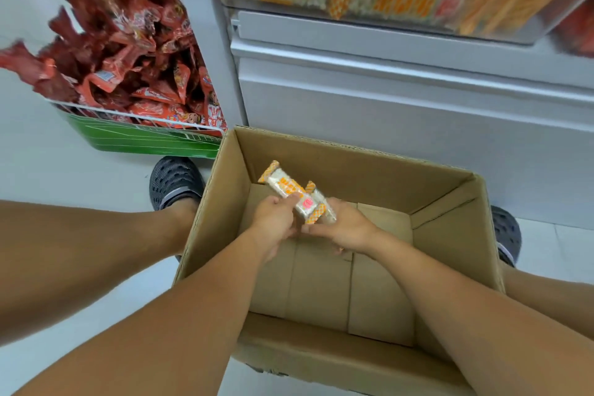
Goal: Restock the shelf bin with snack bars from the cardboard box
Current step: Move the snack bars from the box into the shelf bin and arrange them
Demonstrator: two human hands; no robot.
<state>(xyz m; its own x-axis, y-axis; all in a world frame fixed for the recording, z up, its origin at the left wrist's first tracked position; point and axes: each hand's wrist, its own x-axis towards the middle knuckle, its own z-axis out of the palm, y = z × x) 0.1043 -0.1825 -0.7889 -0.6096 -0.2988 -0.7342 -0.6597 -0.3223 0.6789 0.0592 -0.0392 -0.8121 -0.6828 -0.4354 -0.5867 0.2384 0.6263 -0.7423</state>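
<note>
Snack bars [291, 190] in clear wrappers with orange-checked ends and a pink label are in both my hands, inside the open brown cardboard box [446, 199] on the floor between my feet. My left hand [274, 222] grips the near end of the bars, thumb laid along the top wrapper, fingers curled underneath. My right hand [345, 228] holds the same small bundle from the other side, fingers wrapped round it. I cannot tell exactly how many bars there are; at least two lie overlapped, pointing up and to the left. The two hands are touching each other at the bundle, well above the box's bare bottom flaps.

Straight ahead, above the box, the clear plastic shelf bin [379, 14] on the white shelving unit [385, 100] holds more of the same orange-and-white bars, blurred. To my left stands a white wire basket with a green front panel [138, 138], heaped with red snack packets [128, 51]. My dark perforated clog [175, 182] sits just beside the box's left wall; the other clog [508, 235] shows past the right wall.
</note>
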